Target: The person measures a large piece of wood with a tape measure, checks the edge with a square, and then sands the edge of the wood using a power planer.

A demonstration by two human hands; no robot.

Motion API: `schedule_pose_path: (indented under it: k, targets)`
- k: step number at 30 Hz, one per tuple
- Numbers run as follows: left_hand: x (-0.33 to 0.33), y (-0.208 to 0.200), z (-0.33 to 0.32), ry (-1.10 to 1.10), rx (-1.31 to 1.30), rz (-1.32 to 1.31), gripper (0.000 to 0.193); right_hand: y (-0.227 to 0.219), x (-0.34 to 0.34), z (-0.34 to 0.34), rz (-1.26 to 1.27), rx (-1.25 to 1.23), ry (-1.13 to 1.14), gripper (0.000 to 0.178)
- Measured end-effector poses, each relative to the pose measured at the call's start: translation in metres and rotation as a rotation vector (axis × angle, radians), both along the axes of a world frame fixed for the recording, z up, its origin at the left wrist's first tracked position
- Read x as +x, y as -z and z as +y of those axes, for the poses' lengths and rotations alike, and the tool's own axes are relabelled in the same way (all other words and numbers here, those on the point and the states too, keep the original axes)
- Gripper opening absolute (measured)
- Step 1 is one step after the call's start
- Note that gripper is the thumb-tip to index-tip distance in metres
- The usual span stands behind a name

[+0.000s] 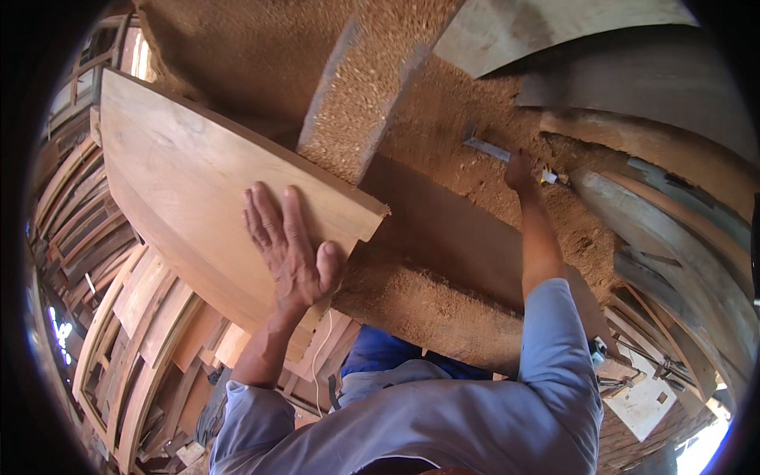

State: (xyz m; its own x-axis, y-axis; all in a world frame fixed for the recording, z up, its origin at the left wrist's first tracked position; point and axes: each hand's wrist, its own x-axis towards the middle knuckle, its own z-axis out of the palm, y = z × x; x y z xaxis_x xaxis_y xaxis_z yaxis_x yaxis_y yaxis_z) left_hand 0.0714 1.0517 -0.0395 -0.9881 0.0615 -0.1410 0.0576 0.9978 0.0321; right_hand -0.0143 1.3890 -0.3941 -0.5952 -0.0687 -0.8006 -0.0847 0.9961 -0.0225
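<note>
My left hand [286, 249] lies flat on a wide, pale wooden board [182, 170], fingers stretched and thumb apart. The board is tilted on the left, with a small notch cut near its right corner. Stretched out to the far right, my right hand [518, 171] is closed around one end of a grey metal square [488, 149], its flat blade pointing left over the sawdust. A small white and yellow object [549, 176] sits just right of that hand; I cannot tell what it is.
Sawdust covers the workbench [443, 313] and a raised beam [348, 119] behind the board. Large boards [641, 87] lean at the far right. Stacked timber [142, 317] fills the left side. Tools [669, 370] and a white panel [641, 400] lie at the lower right.
</note>
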Motion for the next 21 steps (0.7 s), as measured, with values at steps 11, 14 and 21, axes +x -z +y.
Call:
schedule_pose_path:
  k: [11,14,21]
  targets:
    - [0.007,0.007,-0.006,-0.03,0.065,-0.006,0.078,0.058,0.048,0.087,-0.088,0.279,0.144,0.051]
    - [0.006,0.009,-0.006,-0.028,0.047,-0.018,0.079,0.039,0.031,0.092,0.114,0.284,0.012,0.057]
    - [-0.003,0.018,-0.004,-0.019,0.045,-0.057,0.08,0.122,0.056,0.092,0.045,0.147,0.025,0.061]
